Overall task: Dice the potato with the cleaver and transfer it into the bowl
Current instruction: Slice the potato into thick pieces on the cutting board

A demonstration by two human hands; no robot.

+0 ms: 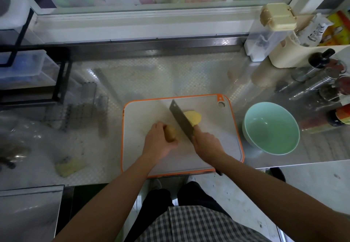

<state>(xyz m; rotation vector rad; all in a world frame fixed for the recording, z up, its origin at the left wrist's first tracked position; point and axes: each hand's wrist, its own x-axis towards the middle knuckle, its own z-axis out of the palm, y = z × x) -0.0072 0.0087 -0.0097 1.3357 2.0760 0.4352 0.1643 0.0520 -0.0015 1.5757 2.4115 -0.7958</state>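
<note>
Potato [193,117] halved on the cutting board [144,113]
Left hand [158,139] curls over the skin-on half [171,134], right hand [207,143] clamps the cleaver [180,116]; firm, likely slick where cut, so hold the skin side.

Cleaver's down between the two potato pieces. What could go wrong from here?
The left grip holds the skin-on piece beside the cleaver blade; a slip could cut it. The loose yellow half beyond the blade could slide. The cutting board sits at the counter's front edge and may shift.
</note>
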